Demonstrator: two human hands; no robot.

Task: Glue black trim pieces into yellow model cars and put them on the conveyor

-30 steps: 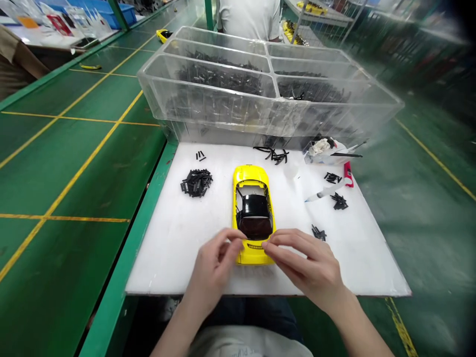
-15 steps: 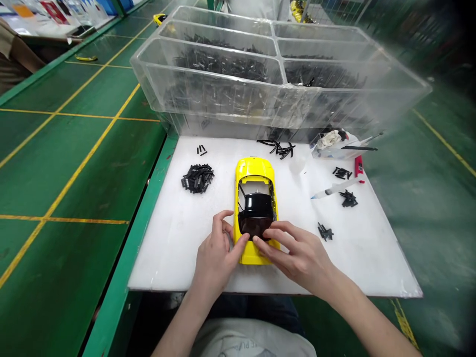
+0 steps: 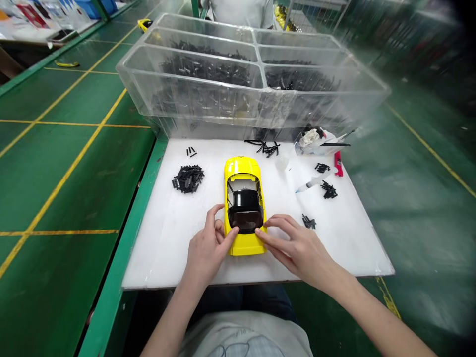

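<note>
A yellow model car body lies lengthwise on the white work board, with a glossy black roof in its middle. Below the roof, a dark tinted window panel sits in the opening nearest me. My left hand grips the left side of the body, its thumb pressing at the panel's lower left corner. On the other side, my right hand holds the body's right edge, with a fingertip at the panel's lower right corner. The undersides of the fingers are partly hidden.
A clear divided bin holding black parts stands behind the white board. Small black pieces are heaped at left, with several smaller piles at right near a syringe. A green belt runs along the left.
My right fingers have drawn back from the tinted panel's surface to its corner and the body's edge. The left hand keeps its hold. The whole view has shifted slightly.
</note>
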